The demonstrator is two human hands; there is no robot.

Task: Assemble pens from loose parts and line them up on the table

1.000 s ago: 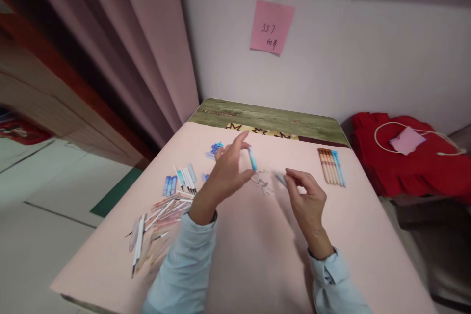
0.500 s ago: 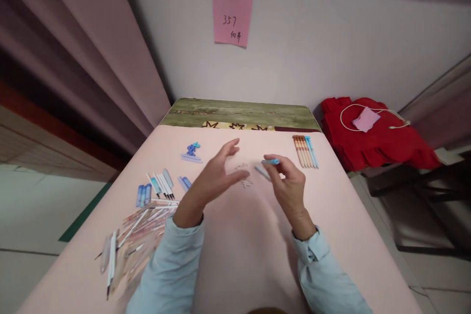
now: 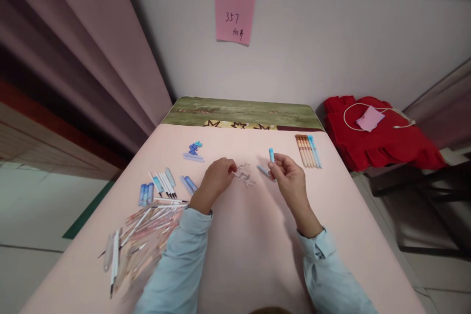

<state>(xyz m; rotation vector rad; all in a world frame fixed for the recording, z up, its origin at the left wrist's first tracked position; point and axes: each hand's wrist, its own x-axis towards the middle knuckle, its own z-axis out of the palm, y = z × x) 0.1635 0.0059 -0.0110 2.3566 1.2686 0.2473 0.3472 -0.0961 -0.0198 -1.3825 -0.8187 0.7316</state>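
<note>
My right hand [image 3: 289, 176] is closed around a light-blue pen barrel [image 3: 271, 154], held upright above the pink table [image 3: 257, 245]. Another blue pen piece [image 3: 263, 171] lies on the table just left of that hand. My left hand [image 3: 217, 179] rests on the table with its fingers curled, the fingertips pinching at a small heap of clear, whitish small parts [image 3: 246, 175]. What sits inside the pinch is too small to name.
A row of finished orange and blue pens [image 3: 307, 151] lies at the back right. Blue caps and pen parts [image 3: 164, 185], a blue clip pile [image 3: 194, 151] and a heap of refills [image 3: 143, 228] lie left. A red cloth [image 3: 382, 135] with a cord sits right.
The blue pen barrel passed from my left hand to my right hand. My left hand dropped to the small parts and closed its fingers. The view swung left.
</note>
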